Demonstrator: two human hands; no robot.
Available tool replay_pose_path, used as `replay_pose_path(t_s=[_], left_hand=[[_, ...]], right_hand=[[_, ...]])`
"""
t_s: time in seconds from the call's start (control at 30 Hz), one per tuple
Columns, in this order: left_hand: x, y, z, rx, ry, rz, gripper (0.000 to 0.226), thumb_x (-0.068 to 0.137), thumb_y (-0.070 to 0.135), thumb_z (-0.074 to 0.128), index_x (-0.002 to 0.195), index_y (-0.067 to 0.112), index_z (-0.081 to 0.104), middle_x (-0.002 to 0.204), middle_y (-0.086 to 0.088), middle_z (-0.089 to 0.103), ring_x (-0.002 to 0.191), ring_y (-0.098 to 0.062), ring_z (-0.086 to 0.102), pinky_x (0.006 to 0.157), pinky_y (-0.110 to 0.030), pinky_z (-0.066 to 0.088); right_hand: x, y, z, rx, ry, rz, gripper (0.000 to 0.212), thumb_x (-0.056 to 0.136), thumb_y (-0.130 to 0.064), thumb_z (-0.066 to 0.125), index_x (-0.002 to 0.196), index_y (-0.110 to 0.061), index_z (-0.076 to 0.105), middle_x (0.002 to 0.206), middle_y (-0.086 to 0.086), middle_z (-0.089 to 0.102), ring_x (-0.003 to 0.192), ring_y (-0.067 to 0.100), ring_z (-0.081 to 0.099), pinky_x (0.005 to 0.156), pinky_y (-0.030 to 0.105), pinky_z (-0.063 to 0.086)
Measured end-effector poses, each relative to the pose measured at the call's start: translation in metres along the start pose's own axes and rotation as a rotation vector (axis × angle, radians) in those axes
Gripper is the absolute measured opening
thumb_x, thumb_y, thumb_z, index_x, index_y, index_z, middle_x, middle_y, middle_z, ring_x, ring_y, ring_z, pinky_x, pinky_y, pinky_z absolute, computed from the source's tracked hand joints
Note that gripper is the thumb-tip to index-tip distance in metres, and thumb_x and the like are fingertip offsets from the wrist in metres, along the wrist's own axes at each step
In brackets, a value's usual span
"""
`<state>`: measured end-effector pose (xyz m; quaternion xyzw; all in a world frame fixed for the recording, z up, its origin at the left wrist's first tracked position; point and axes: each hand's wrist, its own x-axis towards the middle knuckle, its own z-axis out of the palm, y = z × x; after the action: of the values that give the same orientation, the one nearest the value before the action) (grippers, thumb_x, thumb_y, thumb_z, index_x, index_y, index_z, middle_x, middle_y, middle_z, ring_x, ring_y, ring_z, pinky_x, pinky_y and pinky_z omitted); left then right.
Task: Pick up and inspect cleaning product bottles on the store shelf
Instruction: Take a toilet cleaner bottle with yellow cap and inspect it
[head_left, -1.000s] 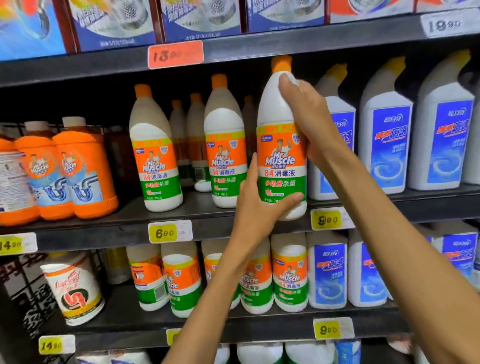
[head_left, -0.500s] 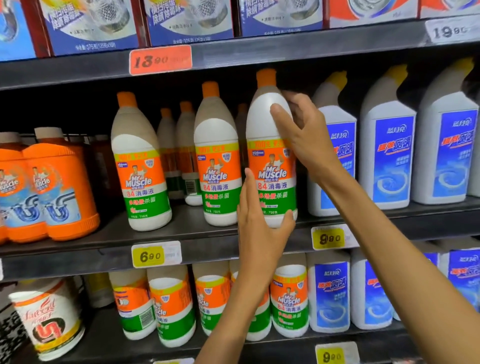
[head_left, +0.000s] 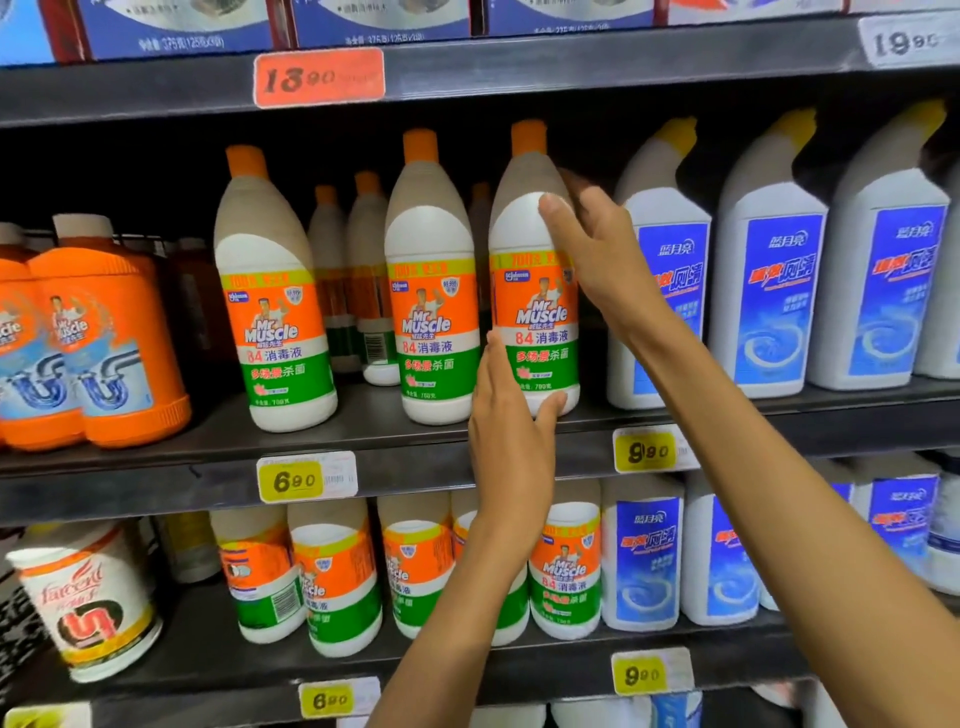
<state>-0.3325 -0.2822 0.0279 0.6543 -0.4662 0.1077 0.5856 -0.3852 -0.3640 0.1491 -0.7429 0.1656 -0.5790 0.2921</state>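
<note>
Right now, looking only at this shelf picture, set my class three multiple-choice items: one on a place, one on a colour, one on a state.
1. Where does the bottle between the hands stand?
A. top shelf
B. middle shelf, rightmost of three front Mr Muscle bottles
C. bottom shelf

2. What colour is its cap?
A. orange
B. yellow
C. blue

3. How is the left hand?
A. in a fist
B. off the bottle
C. fingers straight, thumb at the bottle's base

Answers:
1 B: the blue-label bottles begin to its right.
2 A: the yellow caps belong to the blue-label bottles.
3 C: the right hand touches its shoulder.
</note>
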Motion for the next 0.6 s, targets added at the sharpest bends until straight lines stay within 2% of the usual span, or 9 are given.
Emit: replay_pose_path(t_s=[0.07,0.13,0.2,0.27,0.33,0.4,0.43,0.5,0.6], left_hand=[[0.0,0.002,0.0,-0.011,0.005,-0.015,0.077,0.086,0.013,0.067,0.149,0.014,0.022,0.15,-0.006,0.035,0.132,-0.017,0.038,0.096,-0.007,0.021],[-0.001,0.005,-0.001,-0.024,-0.002,-0.025,0.077,0.087,0.011,0.066,0.149,0.013,0.021,0.149,-0.007,0.035,0.13,-0.016,0.038,0.092,-0.004,0.017],[0.0,0.007,-0.004,-0.022,-0.036,-0.026,0.077,0.088,0.009,0.064,0.15,0.013,0.018,0.15,-0.007,0.031,0.133,-0.017,0.035,0.095,-0.006,0.017],[-0.002,0.009,-0.007,0.011,-0.061,-0.013,0.077,0.089,0.005,0.062,0.15,0.011,0.015,0.151,-0.008,0.027,0.137,-0.018,0.031,0.104,-0.013,0.02],[-0.01,0.014,-0.008,0.061,0.015,0.04,0.072,0.088,0.002,0.06,0.148,0.01,0.02,0.15,-0.01,0.028,0.138,-0.02,0.029,0.109,-0.02,0.022],[-0.019,0.024,-0.005,0.083,0.127,0.154,0.064,0.087,0.0,0.06,0.144,0.008,0.031,0.145,-0.011,0.035,0.134,-0.021,0.033,0.11,-0.026,0.027],[-0.022,0.029,-0.002,0.071,0.134,0.212,0.06,0.087,0.0,0.06,0.141,0.008,0.037,0.142,-0.011,0.039,0.132,-0.021,0.036,0.109,-0.025,0.028],[-0.023,0.039,0.008,0.027,0.034,0.276,0.054,0.088,0.001,0.057,0.139,0.008,0.041,0.14,-0.01,0.043,0.131,-0.018,0.038,0.107,-0.014,0.023],[-0.015,0.046,0.026,-0.011,-0.123,0.272,0.06,0.089,0.003,0.056,0.143,0.007,0.032,0.147,-0.009,0.037,0.134,-0.015,0.034,0.097,0.006,0.011]], right_hand=[[-0.001,-0.002,0.001,-0.029,0.009,0.015,0.019,0.098,-0.028,0.048,0.09,-0.011,0.046,0.091,0.006,0.06,0.085,0.011,0.061,0.069,0.023,0.051],[-0.004,-0.006,-0.001,-0.061,-0.011,0.014,0.027,0.098,-0.027,0.05,0.105,-0.002,0.051,0.106,0.015,0.063,0.097,0.019,0.062,0.081,0.033,0.054],[-0.012,-0.009,-0.004,-0.134,-0.005,0.002,0.037,0.095,-0.024,0.055,0.125,-0.003,0.05,0.124,0.015,0.059,0.111,0.022,0.058,0.093,0.036,0.05],[-0.029,-0.008,-0.01,-0.105,0.079,-0.031,0.041,0.093,-0.016,0.059,0.131,-0.006,0.049,0.131,0.011,0.057,0.118,0.018,0.055,0.096,0.023,0.047],[-0.046,-0.003,-0.022,-0.024,0.235,-0.078,0.036,0.091,-0.009,0.06,0.126,-0.005,0.054,0.124,0.008,0.061,0.113,0.013,0.057,0.09,0.011,0.045],[-0.051,0.002,-0.041,-0.038,0.375,-0.12,0.031,0.09,-0.007,0.061,0.121,-0.005,0.057,0.118,0.007,0.063,0.108,0.012,0.059,0.086,0.01,0.045],[-0.048,0.005,-0.051,-0.057,0.405,-0.116,0.032,0.09,-0.007,0.061,0.121,-0.005,0.056,0.119,0.007,0.062,0.11,0.012,0.057,0.089,0.012,0.045],[-0.038,0.009,-0.066,-0.106,0.38,-0.082,0.037,0.092,-0.01,0.059,0.127,-0.005,0.052,0.127,0.007,0.058,0.117,0.014,0.054,0.099,0.022,0.044],[-0.021,0.014,-0.074,-0.3,0.227,-0.119,0.044,0.095,-0.015,0.054,0.136,-0.001,0.043,0.137,0.012,0.05,0.126,0.022,0.047,0.106,0.029,0.036]])
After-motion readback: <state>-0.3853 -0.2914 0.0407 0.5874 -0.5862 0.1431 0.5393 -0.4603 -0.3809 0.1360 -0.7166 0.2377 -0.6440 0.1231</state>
